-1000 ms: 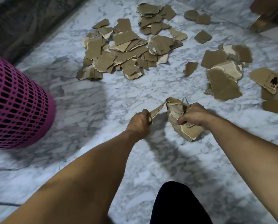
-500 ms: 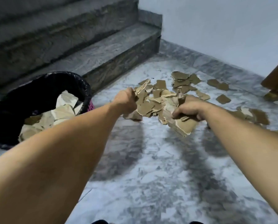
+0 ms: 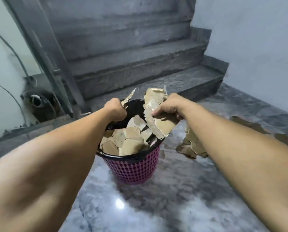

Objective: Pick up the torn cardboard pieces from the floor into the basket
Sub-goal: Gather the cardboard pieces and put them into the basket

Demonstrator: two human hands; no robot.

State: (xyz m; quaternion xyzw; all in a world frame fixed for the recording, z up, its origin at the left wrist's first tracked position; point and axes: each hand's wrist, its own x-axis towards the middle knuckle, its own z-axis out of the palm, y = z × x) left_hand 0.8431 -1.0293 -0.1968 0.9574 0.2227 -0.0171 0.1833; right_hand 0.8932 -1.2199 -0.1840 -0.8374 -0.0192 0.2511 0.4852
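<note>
Hands hang over the pink basket [image 3: 133, 166]. Left hand [image 3: 115, 109] grips a thin cardboard strip [image 3: 129, 96]. Right hand [image 3: 167, 107] grips a thick stack of torn cardboard [image 3: 156, 114]. Many pieces [image 3: 128, 141] fill the basket. More scraps [image 3: 190, 144] lie on the floor [image 3: 173, 198] beside it.

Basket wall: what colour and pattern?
Pink lattice of small holes, under a black liner; basket, head view.

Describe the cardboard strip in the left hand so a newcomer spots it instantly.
Below the grey stairs stands a pink basket. The left hand over its rim grips a thin curled strip; the right hand holds a thick wad.
</note>
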